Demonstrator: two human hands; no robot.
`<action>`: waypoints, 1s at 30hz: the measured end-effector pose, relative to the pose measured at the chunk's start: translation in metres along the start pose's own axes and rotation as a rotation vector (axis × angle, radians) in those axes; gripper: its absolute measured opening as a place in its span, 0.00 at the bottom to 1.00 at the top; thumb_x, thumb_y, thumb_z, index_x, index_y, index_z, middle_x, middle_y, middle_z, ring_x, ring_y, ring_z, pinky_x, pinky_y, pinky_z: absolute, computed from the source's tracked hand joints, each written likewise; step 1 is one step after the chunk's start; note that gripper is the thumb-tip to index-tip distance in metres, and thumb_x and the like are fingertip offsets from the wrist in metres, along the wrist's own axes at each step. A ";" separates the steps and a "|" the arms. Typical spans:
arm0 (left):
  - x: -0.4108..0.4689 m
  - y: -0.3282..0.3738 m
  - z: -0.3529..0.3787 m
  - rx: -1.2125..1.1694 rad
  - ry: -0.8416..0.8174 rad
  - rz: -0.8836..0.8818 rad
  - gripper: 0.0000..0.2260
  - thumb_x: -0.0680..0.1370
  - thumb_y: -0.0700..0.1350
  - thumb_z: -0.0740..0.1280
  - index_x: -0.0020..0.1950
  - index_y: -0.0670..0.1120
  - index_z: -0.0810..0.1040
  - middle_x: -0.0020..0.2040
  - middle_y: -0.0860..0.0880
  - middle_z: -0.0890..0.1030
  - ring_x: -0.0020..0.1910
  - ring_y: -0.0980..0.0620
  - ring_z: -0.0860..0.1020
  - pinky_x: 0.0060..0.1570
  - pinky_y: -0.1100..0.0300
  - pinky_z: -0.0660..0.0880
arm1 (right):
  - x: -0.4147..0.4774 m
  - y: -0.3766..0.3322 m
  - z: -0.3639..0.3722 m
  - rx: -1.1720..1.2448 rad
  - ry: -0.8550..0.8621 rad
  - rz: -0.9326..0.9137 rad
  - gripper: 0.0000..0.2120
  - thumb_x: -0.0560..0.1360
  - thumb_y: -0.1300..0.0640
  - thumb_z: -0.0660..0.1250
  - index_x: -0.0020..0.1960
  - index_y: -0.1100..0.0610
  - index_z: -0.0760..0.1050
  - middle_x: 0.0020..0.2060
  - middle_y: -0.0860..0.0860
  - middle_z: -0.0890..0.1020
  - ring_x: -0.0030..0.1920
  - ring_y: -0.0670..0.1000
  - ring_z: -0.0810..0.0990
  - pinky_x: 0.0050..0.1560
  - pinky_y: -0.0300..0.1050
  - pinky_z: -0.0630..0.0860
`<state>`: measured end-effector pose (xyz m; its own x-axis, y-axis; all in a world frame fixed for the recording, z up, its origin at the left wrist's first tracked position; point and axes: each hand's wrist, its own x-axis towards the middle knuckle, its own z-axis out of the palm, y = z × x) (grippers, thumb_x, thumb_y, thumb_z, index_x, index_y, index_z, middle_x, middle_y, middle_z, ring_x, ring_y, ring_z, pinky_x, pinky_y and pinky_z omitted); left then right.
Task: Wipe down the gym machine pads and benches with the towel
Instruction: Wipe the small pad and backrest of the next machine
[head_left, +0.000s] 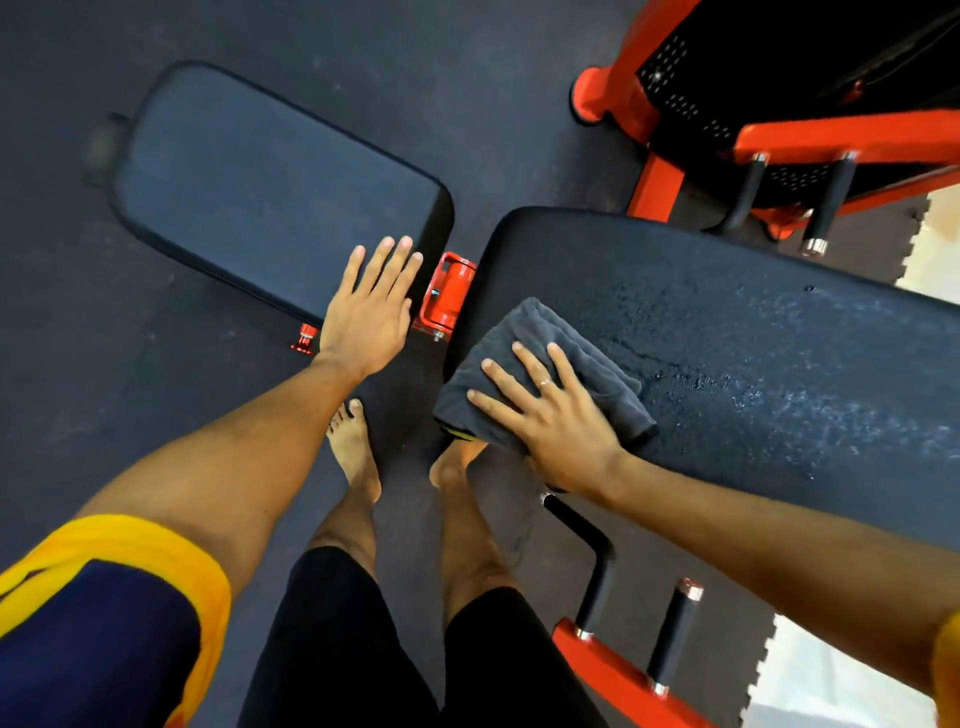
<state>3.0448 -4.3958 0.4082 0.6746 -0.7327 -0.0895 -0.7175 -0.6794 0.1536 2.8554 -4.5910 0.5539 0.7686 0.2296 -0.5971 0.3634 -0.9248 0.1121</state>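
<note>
A folded dark grey towel (566, 348) lies on the near left end of the long black back pad (753, 332), which is speckled with droplets. My right hand (550, 415) presses flat on the towel, fingers spread, a ring on one finger. My left hand (371, 306) rests flat with straight fingers on the near right corner of the black seat pad (260, 187). An orange hinge bracket (447, 291) joins the two pads.
Orange machine frame (654, 182) with black handles stands behind the back pad at top right. Another orange bar with black pegs (675, 629) sits at lower right. My bare feet (358, 447) stand on dark rubber flooring between the pads. White floor shows at the right edge.
</note>
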 end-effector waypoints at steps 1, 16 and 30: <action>0.000 -0.001 0.000 0.004 0.001 -0.006 0.27 0.85 0.47 0.55 0.84 0.43 0.51 0.84 0.44 0.50 0.83 0.45 0.48 0.81 0.42 0.46 | 0.008 -0.002 0.000 0.020 -0.011 0.005 0.40 0.78 0.44 0.65 0.84 0.46 0.51 0.84 0.56 0.52 0.82 0.68 0.48 0.77 0.74 0.42; -0.002 0.045 -0.008 -0.276 0.005 -0.257 0.24 0.84 0.44 0.57 0.80 0.40 0.62 0.82 0.42 0.59 0.82 0.42 0.54 0.80 0.40 0.50 | 0.023 0.083 -0.015 0.130 0.125 0.298 0.37 0.76 0.29 0.53 0.80 0.44 0.65 0.81 0.54 0.63 0.81 0.65 0.56 0.78 0.71 0.47; 0.020 0.117 -0.017 -0.798 0.087 -0.351 0.22 0.85 0.42 0.59 0.80 0.43 0.65 0.80 0.47 0.65 0.80 0.51 0.60 0.79 0.56 0.56 | 0.078 0.154 -0.034 0.173 0.026 0.465 0.37 0.77 0.28 0.54 0.82 0.42 0.58 0.83 0.52 0.59 0.81 0.64 0.56 0.79 0.67 0.48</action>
<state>2.9771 -4.4894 0.4412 0.8679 -0.4589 -0.1899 -0.1528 -0.6105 0.7771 2.9896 -4.7056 0.5512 0.8421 -0.2136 -0.4951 -0.1118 -0.9674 0.2272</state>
